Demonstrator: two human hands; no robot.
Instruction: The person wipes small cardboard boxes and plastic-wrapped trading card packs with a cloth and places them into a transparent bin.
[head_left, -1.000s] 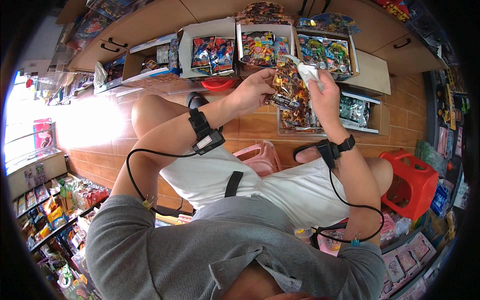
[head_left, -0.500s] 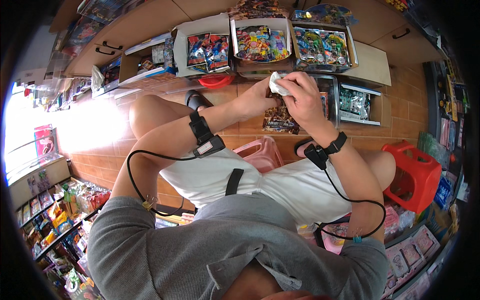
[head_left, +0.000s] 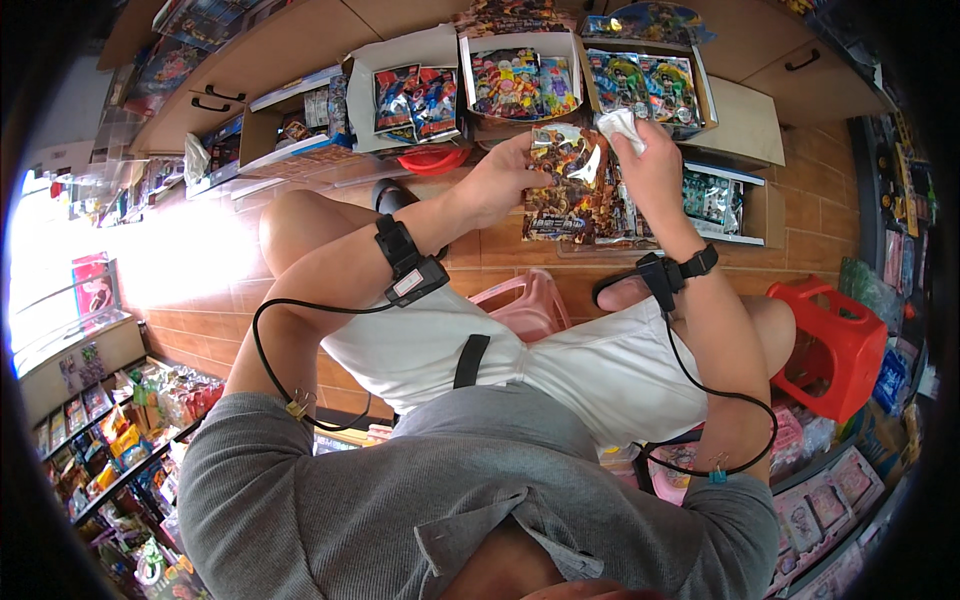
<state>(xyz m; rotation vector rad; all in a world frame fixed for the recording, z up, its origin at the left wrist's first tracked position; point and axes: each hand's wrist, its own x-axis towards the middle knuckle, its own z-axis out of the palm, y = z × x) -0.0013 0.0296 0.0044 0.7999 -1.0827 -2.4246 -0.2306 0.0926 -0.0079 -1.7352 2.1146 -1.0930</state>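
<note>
My left hand [head_left: 500, 186] pinches the left edge of a shiny foil packet [head_left: 568, 165] printed in gold and brown, its face turned up. In my right hand [head_left: 655, 175] is a crumpled white tissue [head_left: 621, 130], gripped between thumb and fingers just off the packet's upper right corner. Below the held packet lies another packet [head_left: 553, 226] of similar print, partly covered. Behind them is a container whose lower edge shows; the packets and my right hand hide most of it. Straps with small black devices are on both forearms.
Open boxes of packets line the cabinet: a white box [head_left: 367, 110], one with yellow packets [head_left: 508, 88], one with green packets [head_left: 640, 85]. A smaller box [head_left: 745, 240] stands right. A red stool [head_left: 835, 350] is by my right knee, a pink stool [head_left: 530, 305] between my legs.
My right hand has moved right and up with the tissue, away from my left hand. The foil packet, mostly hidden before, now shows its face in my left hand.
</note>
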